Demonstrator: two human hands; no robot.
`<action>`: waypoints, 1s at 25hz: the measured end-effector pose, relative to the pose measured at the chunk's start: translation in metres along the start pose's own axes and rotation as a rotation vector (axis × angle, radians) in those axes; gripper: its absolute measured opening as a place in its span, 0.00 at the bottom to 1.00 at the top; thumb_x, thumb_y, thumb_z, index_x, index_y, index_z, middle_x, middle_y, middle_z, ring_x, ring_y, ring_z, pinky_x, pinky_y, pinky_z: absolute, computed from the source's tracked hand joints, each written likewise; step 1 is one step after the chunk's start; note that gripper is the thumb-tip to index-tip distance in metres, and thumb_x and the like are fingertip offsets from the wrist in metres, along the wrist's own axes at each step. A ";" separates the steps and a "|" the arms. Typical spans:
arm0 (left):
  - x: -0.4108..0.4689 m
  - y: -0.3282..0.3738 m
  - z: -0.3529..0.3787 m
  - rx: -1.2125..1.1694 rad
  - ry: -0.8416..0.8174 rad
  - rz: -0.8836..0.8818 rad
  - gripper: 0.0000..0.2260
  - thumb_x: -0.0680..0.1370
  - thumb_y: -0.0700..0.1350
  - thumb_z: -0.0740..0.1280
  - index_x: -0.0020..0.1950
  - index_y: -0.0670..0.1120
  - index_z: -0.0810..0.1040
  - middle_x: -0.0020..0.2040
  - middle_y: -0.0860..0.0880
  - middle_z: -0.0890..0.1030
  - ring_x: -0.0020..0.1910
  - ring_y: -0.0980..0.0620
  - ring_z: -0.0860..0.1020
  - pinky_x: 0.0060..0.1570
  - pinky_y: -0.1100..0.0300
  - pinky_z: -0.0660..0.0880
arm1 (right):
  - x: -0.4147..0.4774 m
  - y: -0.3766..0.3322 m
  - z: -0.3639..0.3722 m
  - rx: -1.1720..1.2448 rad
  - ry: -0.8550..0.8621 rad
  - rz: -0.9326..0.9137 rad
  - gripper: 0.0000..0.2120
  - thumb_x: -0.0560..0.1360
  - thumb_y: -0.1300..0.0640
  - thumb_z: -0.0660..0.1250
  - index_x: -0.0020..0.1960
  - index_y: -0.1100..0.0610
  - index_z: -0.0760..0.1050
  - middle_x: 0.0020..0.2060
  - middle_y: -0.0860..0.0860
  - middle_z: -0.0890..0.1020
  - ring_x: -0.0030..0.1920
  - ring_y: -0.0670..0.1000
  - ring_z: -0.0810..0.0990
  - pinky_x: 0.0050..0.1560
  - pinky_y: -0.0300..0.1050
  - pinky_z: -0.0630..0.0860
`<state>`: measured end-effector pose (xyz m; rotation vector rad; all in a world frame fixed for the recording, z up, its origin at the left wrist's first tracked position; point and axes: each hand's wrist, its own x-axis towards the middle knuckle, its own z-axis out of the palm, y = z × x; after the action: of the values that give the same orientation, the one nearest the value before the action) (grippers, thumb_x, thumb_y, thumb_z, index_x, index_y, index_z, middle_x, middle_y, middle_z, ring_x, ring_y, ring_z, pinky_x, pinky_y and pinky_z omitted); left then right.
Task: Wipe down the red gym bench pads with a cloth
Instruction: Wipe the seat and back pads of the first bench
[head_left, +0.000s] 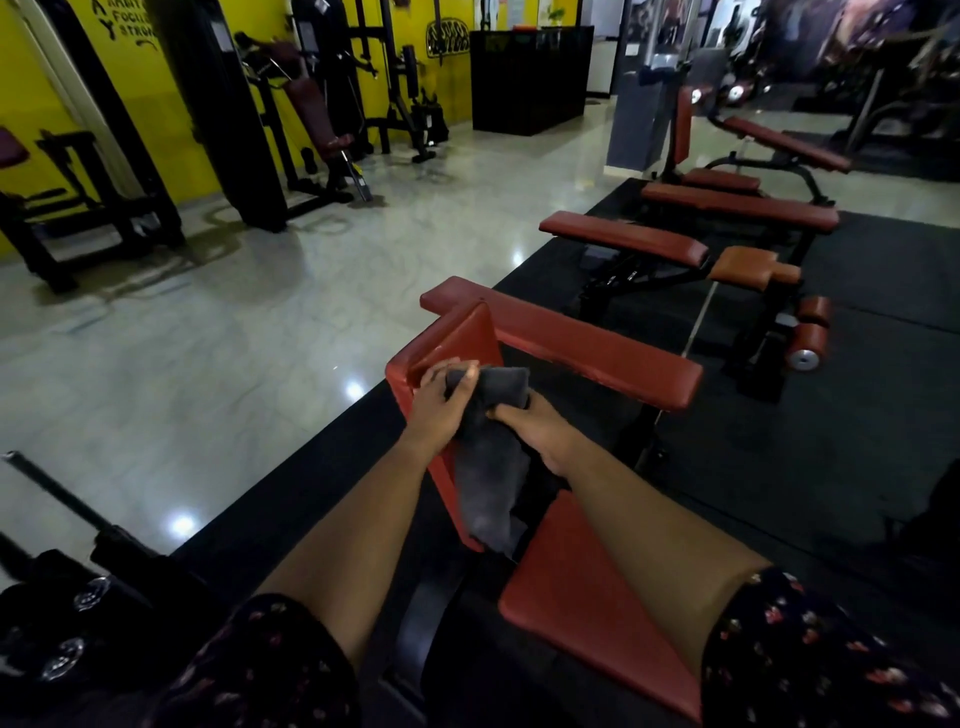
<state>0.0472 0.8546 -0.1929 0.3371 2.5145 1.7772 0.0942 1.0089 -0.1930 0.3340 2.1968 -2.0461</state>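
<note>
A dark grey, soft terry cloth is held between both hands, over the near edge of the slanted red vinyl bench pad. The left hand curls its fingers round the cloth's bunched top. The right hand, close beside it, grips the same fold. The cloth's loose tail drapes down toward the top corner of a wedge-shaped red seat pad. Behind the hands runs a long, flat red pad, smooth, faintly glossy, with rounded corners.
</note>
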 end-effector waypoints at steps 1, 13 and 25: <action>0.002 -0.007 -0.009 0.080 0.062 0.067 0.27 0.73 0.70 0.58 0.62 0.55 0.78 0.65 0.50 0.75 0.66 0.51 0.73 0.68 0.51 0.69 | 0.001 -0.002 0.001 0.004 0.077 -0.003 0.14 0.75 0.59 0.70 0.59 0.58 0.72 0.50 0.51 0.81 0.51 0.50 0.80 0.50 0.43 0.78; 0.092 -0.067 -0.045 0.664 0.110 0.046 0.25 0.77 0.48 0.65 0.73 0.48 0.67 0.70 0.44 0.71 0.67 0.42 0.70 0.66 0.45 0.69 | 0.138 -0.058 0.014 -0.771 0.207 -0.492 0.20 0.72 0.57 0.70 0.62 0.56 0.68 0.50 0.56 0.81 0.49 0.55 0.79 0.42 0.49 0.73; 0.103 -0.095 -0.038 0.401 0.281 0.051 0.23 0.73 0.41 0.71 0.64 0.42 0.65 0.58 0.43 0.76 0.57 0.42 0.76 0.55 0.48 0.75 | 0.227 -0.038 0.033 -1.571 -0.229 -0.742 0.39 0.76 0.59 0.62 0.74 0.31 0.45 0.78 0.51 0.52 0.75 0.66 0.51 0.65 0.78 0.55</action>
<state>-0.0734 0.8095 -0.2597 0.1743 3.0872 1.4075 -0.1368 0.9913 -0.2121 -0.8824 3.0806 0.1164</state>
